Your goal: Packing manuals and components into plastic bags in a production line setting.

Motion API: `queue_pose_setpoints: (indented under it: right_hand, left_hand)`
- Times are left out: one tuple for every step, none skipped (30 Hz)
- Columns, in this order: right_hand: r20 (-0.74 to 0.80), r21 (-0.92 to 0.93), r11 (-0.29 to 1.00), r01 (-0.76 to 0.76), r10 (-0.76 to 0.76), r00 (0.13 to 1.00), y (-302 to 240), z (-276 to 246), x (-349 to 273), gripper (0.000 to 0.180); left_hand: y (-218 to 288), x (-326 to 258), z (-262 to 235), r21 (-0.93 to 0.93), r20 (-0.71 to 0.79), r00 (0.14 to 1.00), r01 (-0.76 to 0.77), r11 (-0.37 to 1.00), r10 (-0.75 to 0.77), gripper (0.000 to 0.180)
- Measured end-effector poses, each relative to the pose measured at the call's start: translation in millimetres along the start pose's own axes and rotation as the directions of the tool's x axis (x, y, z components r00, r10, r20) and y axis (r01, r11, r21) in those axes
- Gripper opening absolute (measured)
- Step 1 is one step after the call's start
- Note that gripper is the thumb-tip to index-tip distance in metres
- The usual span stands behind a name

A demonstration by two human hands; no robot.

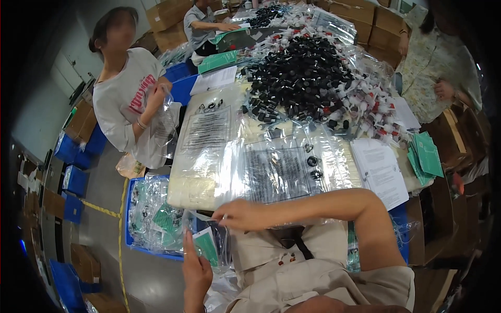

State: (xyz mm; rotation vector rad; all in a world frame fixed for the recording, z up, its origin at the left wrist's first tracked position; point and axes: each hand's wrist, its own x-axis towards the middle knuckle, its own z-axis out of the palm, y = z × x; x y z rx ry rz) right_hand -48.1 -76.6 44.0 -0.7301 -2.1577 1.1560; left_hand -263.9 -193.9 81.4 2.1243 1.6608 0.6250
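Note:
Low in front of me, at the near left corner of the table, a clear plastic bag [224, 245] with a green-and-white printed leaflet [205, 244] hangs between my hands. My right hand [242, 215] reaches across my body and pinches the bag's upper edge. Along the bag's left side is my left hand [197, 271], closed on it with the index finger pointing up; its grip is partly hidden. On the table ahead lie large clear bags [235, 172] over a printed sheet [276, 169], with small black ring-shaped parts [313, 161] beside it.
A big heap of black caps [302, 73] and white-and-red nozzles [373, 107] covers the table's far part. Paper stacks [381, 169] and green leaflets [425, 156] lie right. A blue crate [128, 229] of filled bags stands left. Co-workers [128, 99] stand around.

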Motion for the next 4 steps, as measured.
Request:
queue_pose_setpoints:
  right_hand:
    - [-0.015,-0.091,0.994,-0.065,0.064,0.998,-6,-31,0,0.022]
    - [-0.129,-0.172,0.965,-0.196,0.175,0.976,6,-55,1,0.021]
    - [-0.219,-0.363,0.927,-0.096,0.015,0.976,38,-83,2,0.02]
    - [-0.302,-0.424,0.871,-0.246,0.12,0.946,64,-115,2,0.02]
  left_hand:
    - [-5,-2,-1,-0.061,0.013,0.997,0.073,0.995,-0.072,0.068]
    - [-5,-1,-1,-0.062,0.009,0.998,0.07,0.996,-0.07,0.068]
    - [-4,1,-2,-0.074,0.023,0.995,0.098,0.992,-0.096,0.068]
    - [-3,3,-2,-0.088,0.038,0.992,0.124,0.988,-0.121,0.069]
